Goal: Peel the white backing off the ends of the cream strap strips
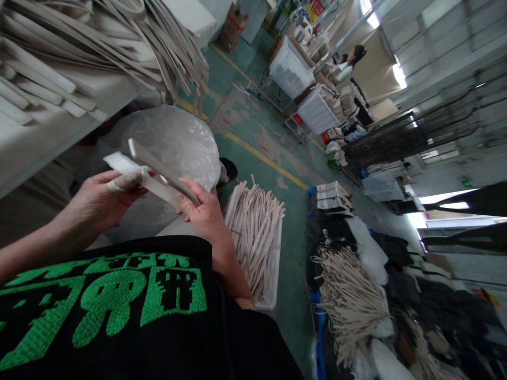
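In front of my dark top, my left hand (97, 198) pinches a flat beige strap (162, 191) near one end. A white wrap covers its thumb, and a white piece (119, 161), perhaps the strap's end or a cloth, sticks out past the fingers. My right hand (206, 211) closes round the other part of the strap. A second stretch of strap (148, 158) rises from the right fingers toward the upper left. Whether both stretches belong to one folded strap, I cannot tell. Below the hands bulges a clear plastic bag (186, 137).
Beige straps (119, 47) are heaped on the covered table (114, 100) at upper left. A white bin (273, 274) full of strips stands to my right. Farther right lies a strap bundle (352, 301) beside dark stacks. A person (344, 68) is at the back among white carts (291, 68).
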Demonstrator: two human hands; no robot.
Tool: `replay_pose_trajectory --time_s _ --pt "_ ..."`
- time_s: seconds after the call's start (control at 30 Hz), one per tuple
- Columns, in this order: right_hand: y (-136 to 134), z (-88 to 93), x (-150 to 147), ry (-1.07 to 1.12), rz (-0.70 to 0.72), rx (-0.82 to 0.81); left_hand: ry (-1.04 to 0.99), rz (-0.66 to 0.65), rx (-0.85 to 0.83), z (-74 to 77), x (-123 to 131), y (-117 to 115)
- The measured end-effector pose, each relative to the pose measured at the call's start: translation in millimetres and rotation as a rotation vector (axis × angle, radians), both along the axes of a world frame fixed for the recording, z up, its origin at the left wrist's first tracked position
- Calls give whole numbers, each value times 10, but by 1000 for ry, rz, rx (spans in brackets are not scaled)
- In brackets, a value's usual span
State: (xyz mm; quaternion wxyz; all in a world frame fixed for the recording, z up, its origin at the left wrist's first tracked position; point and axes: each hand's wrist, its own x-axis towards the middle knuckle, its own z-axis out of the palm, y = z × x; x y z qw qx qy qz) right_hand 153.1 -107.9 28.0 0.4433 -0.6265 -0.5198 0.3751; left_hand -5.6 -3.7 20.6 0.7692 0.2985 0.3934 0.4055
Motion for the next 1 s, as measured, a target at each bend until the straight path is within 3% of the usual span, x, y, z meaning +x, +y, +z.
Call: replay_pose_trajectory --time_s 0.17,0.4,0.63,0.83,1.0 --pt "64 36 -89 -150 -39 25 7 -219 -38 -87 26 -135" --pt "51 -129 -22 13 -68 10 16 -43 -32 -74 32 8" --pt "152 -75 -145 -171 -86 35 87 -254 -33 -131 22 -164" --pt "257 -225 52 103 -199 77 171 -191 -52 -73 -28 -59" --pt "368 -293 104 262 35 -30 124 -274 -150 -85 -45 -30"
